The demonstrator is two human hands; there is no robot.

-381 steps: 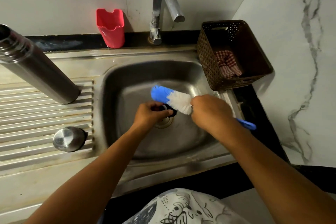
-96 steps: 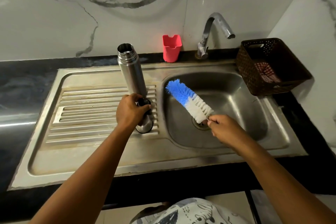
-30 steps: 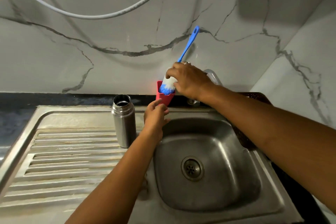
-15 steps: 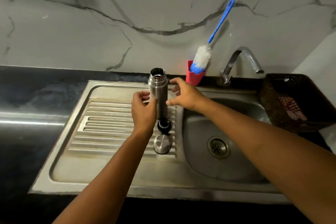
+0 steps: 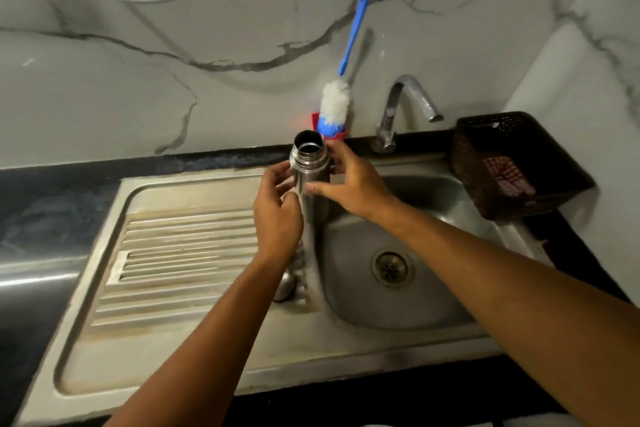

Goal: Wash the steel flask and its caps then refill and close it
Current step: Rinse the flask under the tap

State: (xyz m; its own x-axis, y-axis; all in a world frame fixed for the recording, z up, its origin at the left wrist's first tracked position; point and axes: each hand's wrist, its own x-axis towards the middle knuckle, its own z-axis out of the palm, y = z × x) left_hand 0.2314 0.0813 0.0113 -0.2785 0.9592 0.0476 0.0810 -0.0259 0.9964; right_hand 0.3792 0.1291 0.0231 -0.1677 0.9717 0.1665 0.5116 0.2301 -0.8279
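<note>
Fingers (image 5: 338, 153) of the right hand (image 5: 349, 187) curl round the back of the steel flask (image 5: 309, 177) from its three o'clock side, and the thumb lies across the front below the threaded neck. The left hand (image 5: 277, 215) meets the flask from nine o'clock, its bent fingertips and thumb pressed to the metal wall. Both hands clamp the flask between them.

The flask is upright, with its open mouth at twelve o'clock and no cap on it. It sits over the ridge between the ribbed drainboard (image 5: 187, 253) and the sink basin (image 5: 433, 305). Its lower body blurs into the steel behind it, so I cannot tell whether the base rests on the sink or is lifted.

At six o'clock from the flask, a rounded steel cap (image 5: 284, 288) lies on the drainboard, mostly hidden under the left wrist.

At twelve o'clock, just behind the flask's mouth, a bottle brush (image 5: 334, 107) stands head down in a red holder (image 5: 341, 136), and its blue handle leans on the marble wall. The flask covers most of the holder. The tap (image 5: 405, 107) is at two o'clock. A dark woven basket (image 5: 465, 163) at three o'clock holds a checked cloth (image 5: 507, 177). The drain (image 5: 391, 269) is at five o'clock.
</note>
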